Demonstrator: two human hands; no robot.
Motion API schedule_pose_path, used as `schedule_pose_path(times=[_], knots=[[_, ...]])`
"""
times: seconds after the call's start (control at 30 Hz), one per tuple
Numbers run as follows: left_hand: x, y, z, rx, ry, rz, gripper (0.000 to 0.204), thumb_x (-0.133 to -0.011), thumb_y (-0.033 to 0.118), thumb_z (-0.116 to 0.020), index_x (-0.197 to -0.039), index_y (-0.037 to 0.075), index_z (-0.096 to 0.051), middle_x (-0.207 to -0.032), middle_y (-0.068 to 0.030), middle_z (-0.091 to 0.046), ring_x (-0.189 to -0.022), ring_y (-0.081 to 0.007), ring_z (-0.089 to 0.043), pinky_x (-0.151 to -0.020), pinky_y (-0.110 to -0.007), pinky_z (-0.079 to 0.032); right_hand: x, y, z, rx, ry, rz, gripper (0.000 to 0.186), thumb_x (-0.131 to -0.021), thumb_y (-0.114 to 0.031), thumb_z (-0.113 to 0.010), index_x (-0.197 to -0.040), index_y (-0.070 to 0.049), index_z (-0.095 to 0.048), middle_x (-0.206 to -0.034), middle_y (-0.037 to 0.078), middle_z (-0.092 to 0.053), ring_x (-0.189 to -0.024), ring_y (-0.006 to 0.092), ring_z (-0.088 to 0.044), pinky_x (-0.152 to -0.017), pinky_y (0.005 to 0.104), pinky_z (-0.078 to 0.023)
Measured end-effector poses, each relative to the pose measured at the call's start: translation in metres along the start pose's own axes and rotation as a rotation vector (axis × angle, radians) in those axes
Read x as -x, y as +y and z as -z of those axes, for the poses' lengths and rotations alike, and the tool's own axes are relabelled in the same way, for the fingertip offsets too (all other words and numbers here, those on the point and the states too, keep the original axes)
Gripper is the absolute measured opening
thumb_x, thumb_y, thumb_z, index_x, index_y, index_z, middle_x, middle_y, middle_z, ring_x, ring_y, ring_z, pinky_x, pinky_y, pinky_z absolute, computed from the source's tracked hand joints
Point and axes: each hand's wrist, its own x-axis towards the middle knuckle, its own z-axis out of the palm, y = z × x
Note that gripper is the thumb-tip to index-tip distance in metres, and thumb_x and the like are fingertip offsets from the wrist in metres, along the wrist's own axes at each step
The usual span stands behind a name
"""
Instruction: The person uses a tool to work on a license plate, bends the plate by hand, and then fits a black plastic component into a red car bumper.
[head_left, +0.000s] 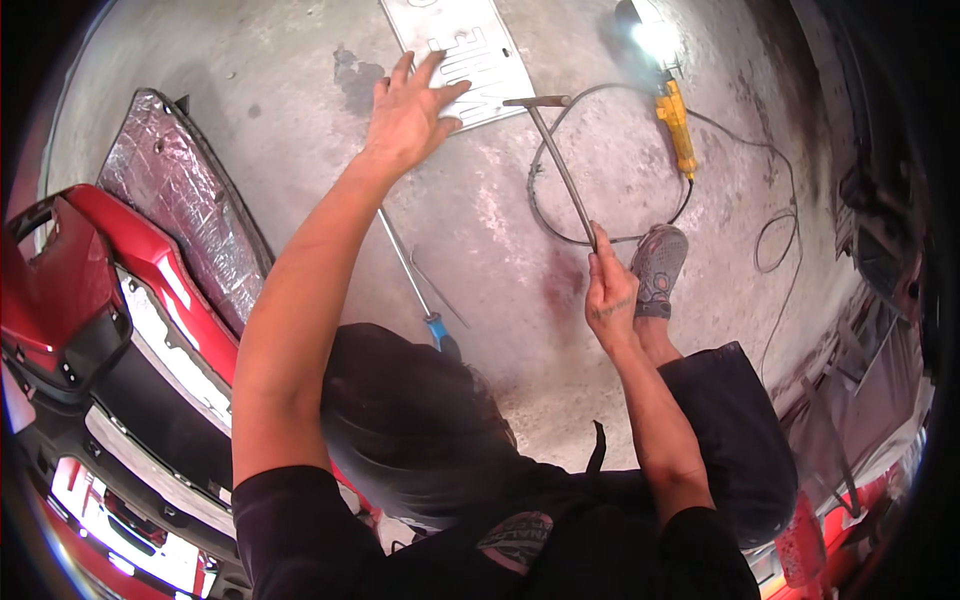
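A white metal license plate (492, 72) with raised characters lies on the concrete floor at the top middle. My left hand (405, 125) rests on its near left part, palm down, fingers spread. Gripped in my right hand (610, 295) is a slim hammer (562, 165) with a long metal shaft. The narrow hammer head is by the plate's near right corner; whether it touches cannot be made out. Between my arms, a long screwdriver (432, 318) with a blue and black handle lies near my knee, beside a thin hooked metal rod (440, 292).
A lit work lamp (675, 130) with a yellow handle lies at the upper right, its dark cable (533, 195) looping over the floor. A foil-covered panel (180, 190) and red vehicle body parts (165, 245) stand at left. My shoe (660, 265) is beyond my right hand.
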Motion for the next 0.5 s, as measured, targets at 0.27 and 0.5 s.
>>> schedule_pose_path(times=[0.27,0.5], knots=[[-0.001,0.011,-0.008,-0.081,-0.072,0.023,0.056,-0.094,0.029,-0.073,-0.148,0.028,-0.059,-0.169,-0.0065,-0.029,-0.157,-0.0404,-0.02,-0.122,-0.07,-0.022,-0.006,-0.014,0.004,0.001,-0.009,0.068,0.053,-0.096,0.002,-0.056,-0.148,-0.012,-0.056,-0.082,0.023,-0.062,-0.073,0.0394,-0.067,-0.07,0.0431,-0.053],[-0.006,0.018,-0.002,-0.065,-0.106,0.046,0.054,-0.093,0.026,-0.073,-0.146,0.025,-0.059,-0.167,-0.0096,-0.03,-0.156,-0.0429,-0.022,-0.12,-0.073,-0.023,-0.019,-0.017,0.008,0.158,-0.12,0.045,0.058,-0.095,0.004,-0.055,-0.15,-0.015,-0.054,-0.08,0.022,-0.061,-0.072,0.0418,-0.064,-0.067,0.0446,-0.052]])
